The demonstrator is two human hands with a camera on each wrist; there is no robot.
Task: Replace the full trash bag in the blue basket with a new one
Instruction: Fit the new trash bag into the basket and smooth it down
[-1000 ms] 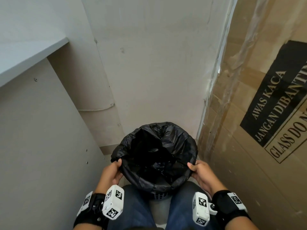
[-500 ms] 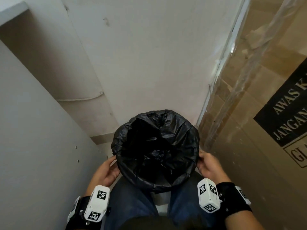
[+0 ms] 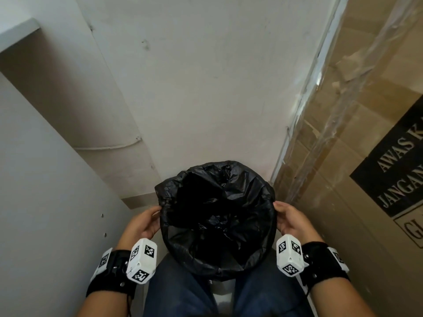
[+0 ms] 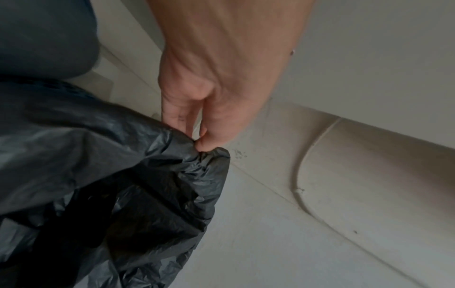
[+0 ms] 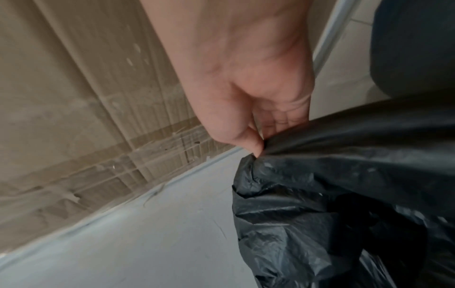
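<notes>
A black trash bag (image 3: pixel 217 216) lines the basket, its crinkled rim folded over the top and its mouth wide open. Almost all of the blue basket is hidden under the plastic; a sliver of blue mesh (image 4: pixel 61 87) shows in the left wrist view. My left hand (image 3: pixel 146 223) pinches the bag's rim (image 4: pixel 202 154) on its left side. My right hand (image 3: pixel 288 219) pinches the bag's rim (image 5: pixel 270 154) on the right side. The bag's inside is too dark to see into.
A white wall (image 3: pixel 206 88) stands straight ahead. A pale cabinet side (image 3: pixel 45 202) is close on the left. A large cardboard box (image 3: pixel 366 156) wrapped in clear film crowds the right. My knees in blue jeans (image 3: pixel 183 294) flank the basket over pale floor tiles (image 4: pixel 270 233).
Both hands slid from the near part of the rim outward to its left and right sides, and now pinch the plastic there. The head view tilted.
</notes>
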